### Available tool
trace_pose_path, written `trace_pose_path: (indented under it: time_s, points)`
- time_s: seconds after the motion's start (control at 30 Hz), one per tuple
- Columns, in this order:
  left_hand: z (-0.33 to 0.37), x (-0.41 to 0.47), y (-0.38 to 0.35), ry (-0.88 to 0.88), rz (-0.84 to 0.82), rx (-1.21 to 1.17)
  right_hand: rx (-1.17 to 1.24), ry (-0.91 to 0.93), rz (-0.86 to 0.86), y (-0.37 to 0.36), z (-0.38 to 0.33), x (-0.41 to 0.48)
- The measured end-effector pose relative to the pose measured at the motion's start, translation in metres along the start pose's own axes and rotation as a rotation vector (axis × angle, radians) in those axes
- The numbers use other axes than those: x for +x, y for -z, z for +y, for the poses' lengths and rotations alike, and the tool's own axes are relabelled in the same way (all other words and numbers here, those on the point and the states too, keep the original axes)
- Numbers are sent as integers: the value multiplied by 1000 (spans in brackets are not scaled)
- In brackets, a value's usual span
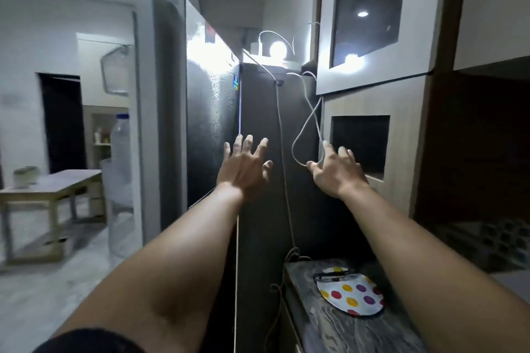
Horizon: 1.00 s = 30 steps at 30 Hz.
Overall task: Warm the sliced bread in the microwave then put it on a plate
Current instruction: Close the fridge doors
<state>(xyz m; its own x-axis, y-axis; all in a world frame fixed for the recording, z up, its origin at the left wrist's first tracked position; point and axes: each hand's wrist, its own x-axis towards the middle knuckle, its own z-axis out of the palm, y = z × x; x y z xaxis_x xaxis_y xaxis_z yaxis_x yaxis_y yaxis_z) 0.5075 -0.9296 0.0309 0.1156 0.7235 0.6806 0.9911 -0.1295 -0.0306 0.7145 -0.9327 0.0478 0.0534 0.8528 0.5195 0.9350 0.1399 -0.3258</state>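
Observation:
Both my arms stretch forward at chest height. My left hand (245, 166) has its fingers spread in front of the edge of a tall dark fridge (212, 112). My right hand (337, 170) is spread too, close to a loop of white cable (308, 123) and beside a dark square opening (360, 145) in a wooden cabinet. Neither hand holds anything. No bread, microwave or plate shows in this view.
A dark marbled counter (332, 324) at lower right carries a white cloth with coloured dots (351, 294). The fridge's door (160, 123) stands open to the left. A large water bottle (120, 152) and a low wooden table (54, 183) stand further left. Upper cabinets (370, 17) hang on the right.

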Motion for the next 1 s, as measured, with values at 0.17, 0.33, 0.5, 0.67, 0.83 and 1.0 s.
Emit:
trace_pose_path:
  time_s: [0.17, 0.33, 0.5, 0.67, 0.83, 1.0]
  points:
    - [-42, -1, 11, 146, 78, 143, 103, 171, -68, -25, -32, 18]
    - [-83, 8, 18, 210, 73, 303, 172, 280, -141, -50, -67, 35]
    - [-113, 15, 13, 158, 158, 405, 233, 363, -173, -68, -113, 58]
    - [-138, 17, 5, 71, 253, 387, 230, 419, -199, -88, -160, 86]
    - [-159, 14, -1, 66, 321, 373, 231, 463, -281, -113, -199, 106]
    - [-188, 12, -1, 114, 324, 402, 246, 487, -324, -138, -233, 115]
